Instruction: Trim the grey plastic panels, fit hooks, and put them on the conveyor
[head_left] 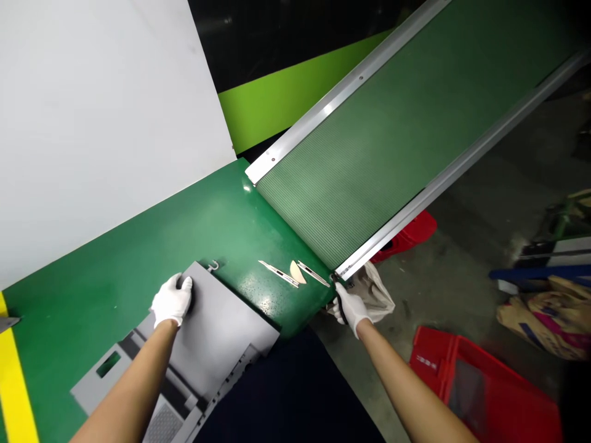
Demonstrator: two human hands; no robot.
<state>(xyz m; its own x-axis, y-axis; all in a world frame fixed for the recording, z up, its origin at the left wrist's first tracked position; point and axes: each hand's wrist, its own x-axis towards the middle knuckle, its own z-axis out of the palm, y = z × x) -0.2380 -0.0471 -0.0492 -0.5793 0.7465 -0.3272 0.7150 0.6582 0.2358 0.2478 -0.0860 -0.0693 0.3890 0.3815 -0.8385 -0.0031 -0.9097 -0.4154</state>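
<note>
A large grey plastic part (221,326) lies on the green work table, its flat face up, with a slotted edge, a rectangular opening and a small hook. My left hand (172,301), in a white glove, grips the far left side of this part; its fingertips are partly hidden. In my right hand (351,307), also gloved, is a small dark-handled hand tool (340,303), held beside the conveyor's lower corner. Its exact kind is hard to make out. Between the hands, two slim utility knives (279,273) and a cream-coloured wedge-shaped piece (297,272) rest on the table.
A green conveyor belt (369,160) with metal side rails slopes up to the right from the table (184,227). A white panel (101,111) stands behind. Below on the floor are a red bin (503,387), a pale bag (376,295) and brown sacks (549,314).
</note>
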